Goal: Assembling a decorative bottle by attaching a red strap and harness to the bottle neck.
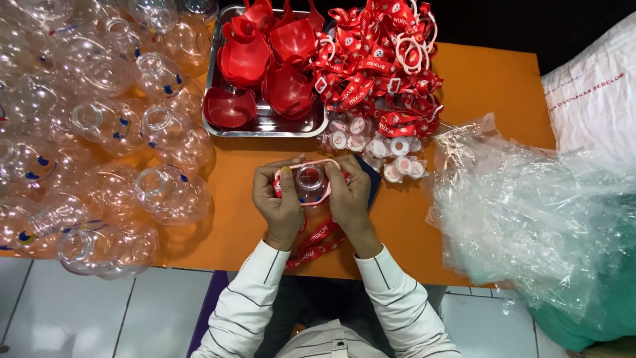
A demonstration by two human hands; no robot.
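Clear plastic bottle [310, 180] sits pinched between both hands above the orange tabletop [232, 199]: left hand [280, 202] and right hand [349, 195] curl inward, fingers gripping its pink ring [306, 164], red strap [317, 242] dangling.

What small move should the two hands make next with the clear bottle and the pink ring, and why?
Probably press the pink ring further down around the mouth of the clear bottle. The left hand and right hand grip it from both sides, the ring seems to sit at the neck, and the red strap hangs loose below toward the person.
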